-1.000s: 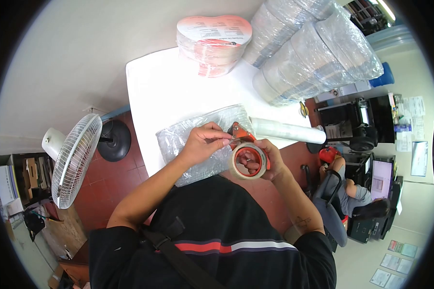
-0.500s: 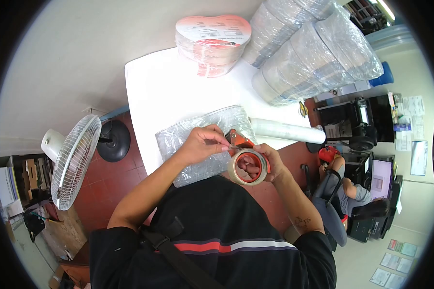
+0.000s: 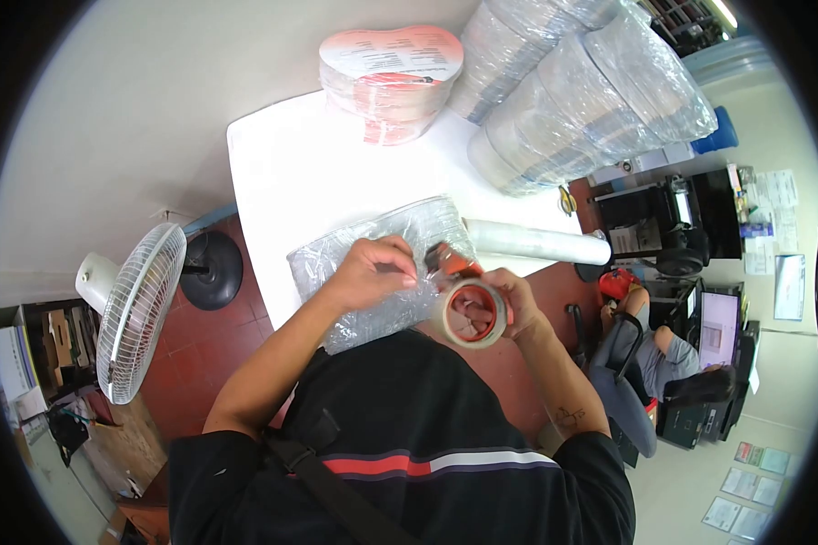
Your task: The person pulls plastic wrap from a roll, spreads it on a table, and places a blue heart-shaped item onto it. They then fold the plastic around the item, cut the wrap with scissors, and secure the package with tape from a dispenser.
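Observation:
A red tape dispenser with a roll of clear tape [image 3: 448, 319] is in my right hand [image 3: 504, 304], whose fingers wrap its handle and show through the roll's core. To the left of the dispenser, my left hand [image 3: 379, 272] has its thumb and forefinger pinched together; the tape end between them and the dispenser is too faint to make out. Both are above a flat bundle wrapped in clear plastic [image 3: 373, 227], lying at the near edge of the white table [image 3: 273, 163]. A roll of clear film [image 3: 536, 241] lies to the right of the bundle.
A red and white wrapped stack [image 3: 391, 82] and tall plastic-wrapped bundles [image 3: 591, 100] stand at the table's back. Yellow-handled scissors [image 3: 567, 201] lie at its right edge. A fan [image 3: 145, 313] stands left. A seated person [image 3: 677, 359] is at a desk on the right.
My left hand has drawn a little left, away from the dispenser. The dispenser in my right hand has shifted slightly and looks blurred. The whole view has moved a little.

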Tool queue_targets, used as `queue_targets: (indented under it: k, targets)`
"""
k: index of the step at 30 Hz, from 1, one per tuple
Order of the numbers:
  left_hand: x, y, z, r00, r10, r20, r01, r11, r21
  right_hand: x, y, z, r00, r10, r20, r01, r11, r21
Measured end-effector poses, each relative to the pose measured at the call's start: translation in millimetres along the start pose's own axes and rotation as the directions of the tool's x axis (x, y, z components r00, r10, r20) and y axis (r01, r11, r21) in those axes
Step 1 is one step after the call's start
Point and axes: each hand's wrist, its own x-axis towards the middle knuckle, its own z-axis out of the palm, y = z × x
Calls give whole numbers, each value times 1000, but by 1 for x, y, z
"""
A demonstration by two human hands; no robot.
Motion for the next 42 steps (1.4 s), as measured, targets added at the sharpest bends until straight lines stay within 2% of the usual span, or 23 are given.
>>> queue_targets:
  k: [2,3,7,11,18,21,27,30,42]
  targets:
    - [-1,-2,-3,1000,9,-11,-10,999,-37,-10,-15,0,994,-113,-8,113,987,112]
    - [-3,-2,-2,1000,13,-20,-14,998,-57,-15,-20,-3,985,-168,-44,169,985,31]
    - [1,-2,7,996,51,-74,-50,999,16,-25,-30,-3,981,-196,-9,180,917,-357]
    - [5,0,21,992,68,-102,-57,993,107,-17,-21,10,990,-143,-14,125,908,-400]
    - [5,-7,20,987,124,-106,-105,980,170,-10,-3,6,969,-241,-58,168,808,-565]
    - [3,-3,19,991,117,-67,-101,973,206,-11,-4,5,970,-236,-55,160,792,-589]
    - [3,3,22,996,20,-90,-6,989,147,-19,-8,22,950,-303,-71,165,683,-712]
    - [3,0,21,996,-16,-87,22,997,70,-18,-5,16,944,-330,-20,215,658,-722]
    - [3,1,24,988,114,-109,-89,973,214,-22,3,12,941,-338,1,239,665,-708]
